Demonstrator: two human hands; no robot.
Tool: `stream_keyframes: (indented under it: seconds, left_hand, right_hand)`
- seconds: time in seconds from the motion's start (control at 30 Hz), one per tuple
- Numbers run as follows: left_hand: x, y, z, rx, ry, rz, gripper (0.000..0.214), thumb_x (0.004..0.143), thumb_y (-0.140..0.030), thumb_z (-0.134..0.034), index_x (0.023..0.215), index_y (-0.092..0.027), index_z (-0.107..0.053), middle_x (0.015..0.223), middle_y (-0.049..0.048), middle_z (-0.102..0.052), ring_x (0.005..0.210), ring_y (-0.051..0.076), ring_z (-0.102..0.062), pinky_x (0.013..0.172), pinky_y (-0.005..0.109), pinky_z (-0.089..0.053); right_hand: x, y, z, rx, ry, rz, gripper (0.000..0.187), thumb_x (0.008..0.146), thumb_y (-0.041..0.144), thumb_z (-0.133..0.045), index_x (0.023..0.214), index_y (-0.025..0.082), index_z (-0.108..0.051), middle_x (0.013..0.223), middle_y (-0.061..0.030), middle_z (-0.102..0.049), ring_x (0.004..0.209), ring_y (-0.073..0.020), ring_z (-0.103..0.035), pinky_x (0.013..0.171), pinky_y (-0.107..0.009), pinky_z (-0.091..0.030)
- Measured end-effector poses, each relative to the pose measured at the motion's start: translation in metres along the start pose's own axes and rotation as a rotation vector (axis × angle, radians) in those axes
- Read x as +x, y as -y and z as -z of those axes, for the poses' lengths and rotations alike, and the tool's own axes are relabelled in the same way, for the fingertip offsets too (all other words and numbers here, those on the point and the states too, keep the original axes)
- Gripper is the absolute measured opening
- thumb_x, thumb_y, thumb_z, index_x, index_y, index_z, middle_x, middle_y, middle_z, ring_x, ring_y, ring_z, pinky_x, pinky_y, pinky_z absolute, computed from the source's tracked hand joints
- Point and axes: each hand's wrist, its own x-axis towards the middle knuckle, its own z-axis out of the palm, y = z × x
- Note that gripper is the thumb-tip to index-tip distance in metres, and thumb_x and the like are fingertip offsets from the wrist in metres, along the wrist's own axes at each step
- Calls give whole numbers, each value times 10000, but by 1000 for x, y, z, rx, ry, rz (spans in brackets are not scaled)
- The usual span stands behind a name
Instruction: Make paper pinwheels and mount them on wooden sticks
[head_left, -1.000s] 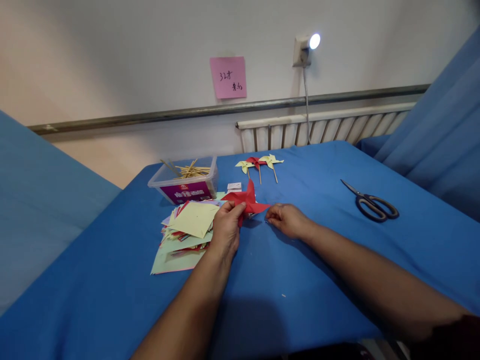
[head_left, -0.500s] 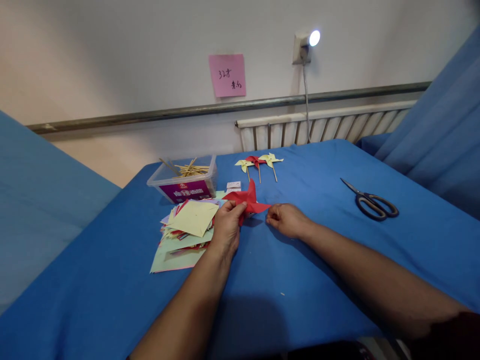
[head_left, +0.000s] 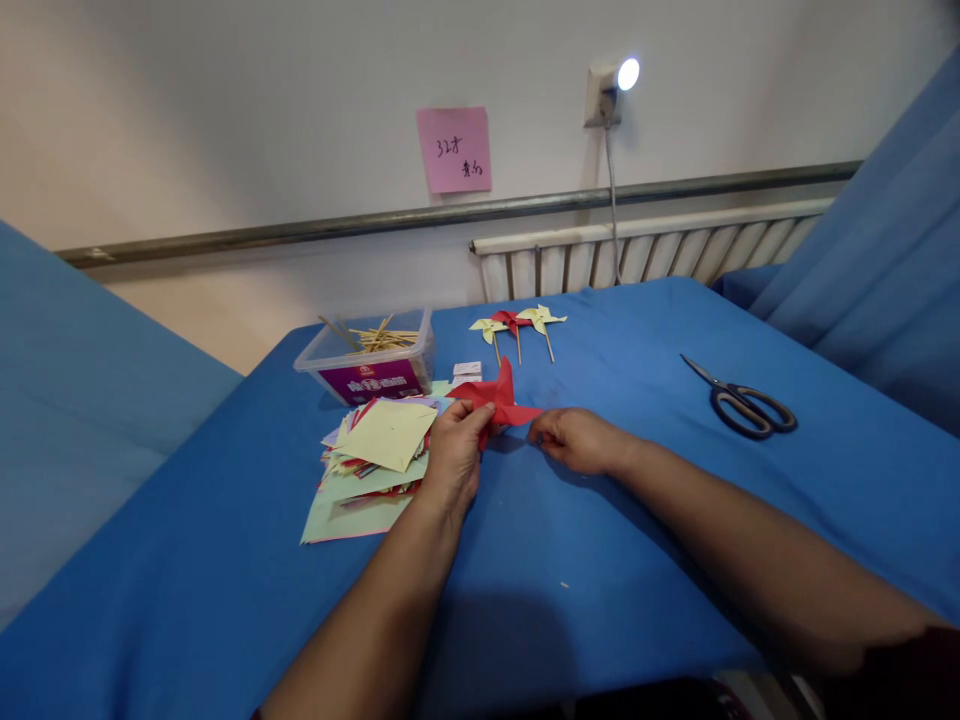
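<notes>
Red paper pinwheel (head_left: 496,398) lies on the blue table cloth (head_left: 600,560), in the middle of the table, between the two hands. The left hand (head_left: 452,457) pinches its near left part with thumb and fingers closed on the paper. The right hand (head_left: 576,440) rests on the cloth just at the right tip of the red paper, with the fingers curled in; I cannot tell if it really grips the tip or only touches it. Just beside the left hand, on its left, is a loose pile of paper squares (head_left: 371,455), yellow on top. Behind the pile stands a clear plastic box (head_left: 371,372) with wooden sticks (head_left: 379,340) inside. Further back lie three small pinwheels on sticks (head_left: 517,325). Black scissors (head_left: 742,405) lie well apart on the right side
</notes>
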Motion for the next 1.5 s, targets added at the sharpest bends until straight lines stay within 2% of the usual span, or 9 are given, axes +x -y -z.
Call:
stream_keyframes:
  seconds: [0.3,0.5,0.67,0.83,1.0,1.13,1.23,1.33,1.5]
  left_hand:
    - [0,1,0,9,-19,5,220,567,-218,-769,658,-151,-580,564,-25,-603,507,94,-532,549,225,-419]
    - [-1,2,1,32,-10,17,227,587,-232,-761,649,-160,-555,561,-26,-599,496,97,-533,545,231,-423]
    - [0,4,2,57,-10,12,225,585,-231,-762,651,-162,-558,551,-29,-586,488,95,-518,518,223,-399]
    - [0,5,0,43,-5,3,217,578,-226,-762,654,-156,-572,576,-18,-602,510,99,-529,540,228,-405]
    - [-1,4,-2,62,-5,6,206,576,-226,-759,658,-151,-586,566,-18,-600,499,92,-515,531,222,-383]
    - [0,5,-1,71,-21,4,210,577,-236,-760,669,-151,-592,563,-15,-604,508,100,-522,540,227,-392]
    - [1,5,0,69,-27,3,203,581,-232,-753,674,-151,-592,570,-11,-611,510,105,-528,549,235,-404]
    - [1,5,-1,65,-15,0,193,588,-234,-749,671,-151,-595,565,-13,-603,507,102,-521,554,238,-403]
    - [-2,4,-2,78,-10,0,183,590,-232,-748,652,-153,-595,570,-10,-601,517,100,-522,552,232,-396]
  right_hand:
    - [1,-2,-1,-56,-16,61,173,832,112,-505,892,174,-655,878,-41,-684,787,-151,-586,721,-239,-398]
    - [0,-3,-2,-90,-18,-3,153,843,134,-490,805,180,-631,774,-24,-658,675,-134,-540,645,-238,-358]
    - [1,-3,0,-155,-20,-47,152,853,151,-495,773,187,-619,809,-36,-667,717,-147,-561,649,-252,-336]
    - [4,-2,1,-222,-74,-213,128,885,246,-512,843,185,-617,809,-60,-682,706,-170,-589,601,-275,-310]
    - [7,-3,-3,-287,-113,-376,225,913,369,-499,915,186,-631,854,-89,-696,763,-203,-622,596,-283,-321]
    - [7,-19,-2,-160,-154,-354,264,942,348,-445,871,177,-632,806,-75,-692,714,-180,-606,591,-272,-338]
    - [6,-35,-1,89,-170,-279,109,885,235,-529,883,180,-623,799,-21,-683,707,-141,-599,613,-234,-375]
    - [5,-42,-1,244,-127,-167,75,823,192,-601,895,183,-621,794,10,-667,696,-121,-590,637,-218,-403]
    - [4,-27,0,45,-131,-130,28,804,180,-611,826,182,-628,782,-3,-659,678,-128,-564,621,-230,-370]
